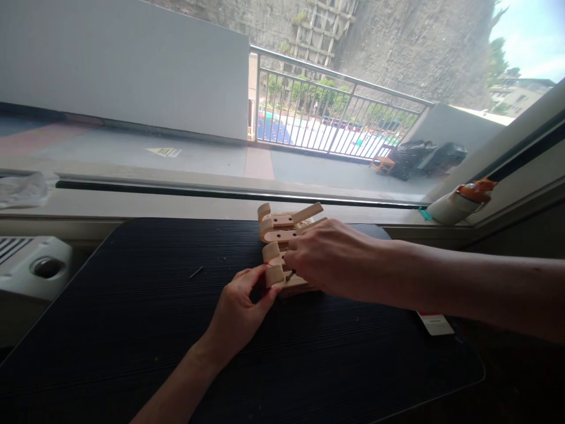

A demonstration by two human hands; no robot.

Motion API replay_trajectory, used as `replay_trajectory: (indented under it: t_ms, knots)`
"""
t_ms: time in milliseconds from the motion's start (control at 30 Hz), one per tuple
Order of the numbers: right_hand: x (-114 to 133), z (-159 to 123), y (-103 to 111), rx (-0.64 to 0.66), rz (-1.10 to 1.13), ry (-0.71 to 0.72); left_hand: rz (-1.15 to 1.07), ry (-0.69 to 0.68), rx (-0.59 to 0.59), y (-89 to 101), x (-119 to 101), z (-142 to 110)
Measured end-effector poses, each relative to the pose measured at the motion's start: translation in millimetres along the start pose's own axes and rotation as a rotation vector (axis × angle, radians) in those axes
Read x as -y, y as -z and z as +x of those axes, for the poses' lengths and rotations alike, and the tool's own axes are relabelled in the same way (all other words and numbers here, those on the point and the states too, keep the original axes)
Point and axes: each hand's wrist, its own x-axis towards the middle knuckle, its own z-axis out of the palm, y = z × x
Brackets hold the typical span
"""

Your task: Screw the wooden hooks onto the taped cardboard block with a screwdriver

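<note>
A pale wooden assembly with curved end pieces and dark holes lies near the far edge of the black table. My left hand grips its nearest left corner between thumb and fingers. Over its right part reaches my right hand, fingers closed and pressed together; whatever they pinch is hidden. A dark screw stands tilted in the near wooden piece, just below my right fingers. Another dark screw lies loose on the table to the left.
The black table has rounded corners. A white and red card lies at its right, under my right forearm. On the window sill stand a pale bottle at right and a crumpled white bag at left. A white appliance sits left of the table.
</note>
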Motion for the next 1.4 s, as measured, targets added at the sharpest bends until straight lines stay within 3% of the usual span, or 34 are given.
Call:
replay_trajectory:
  t_ms: [133,233,433,567,667,933,1033,1233,1400]
  knots:
    - [-1.3,1.5,-6.5,0.001,0.017,-0.199,-0.031,0.029,0.009,-0.2,0.3,0.1]
    - [-1.6,-2.4,-3.1,-0.027,0.038,-0.238,-0.044,0.052,0.005,-0.7,0.8,0.2]
    - [-2.2,-16.9,13.1,-0.025,0.098,-0.110,-0.071,0.054,0.013,-1.9,0.9,0.3]
    - [-9.2,-21.1,9.3,-0.117,0.060,0.088,-0.081,0.064,0.002,-2.8,0.1,0.6]
    - [-13.6,-19.1,2.5,-0.114,0.034,0.126,-0.102,0.072,-0.001,-3.7,-0.7,0.4]
    - [-10.3,-15.5,-1.4,-0.014,0.128,-0.233,-0.135,0.106,-0.024,-4.6,-0.1,-0.9]
    - [-6.8,-18.1,3.2,-0.046,0.126,-0.276,-0.130,0.119,-0.023,-4.6,0.0,-0.6]
    - [-4.3,-18.3,14.9,-0.044,0.103,-0.039,-0.139,0.120,-0.014,-4.7,-2.3,0.2]
    - [-12.3,-15.5,7.0,-0.124,0.121,0.078,-0.124,0.089,-0.019,-4.8,-2.4,-0.9]
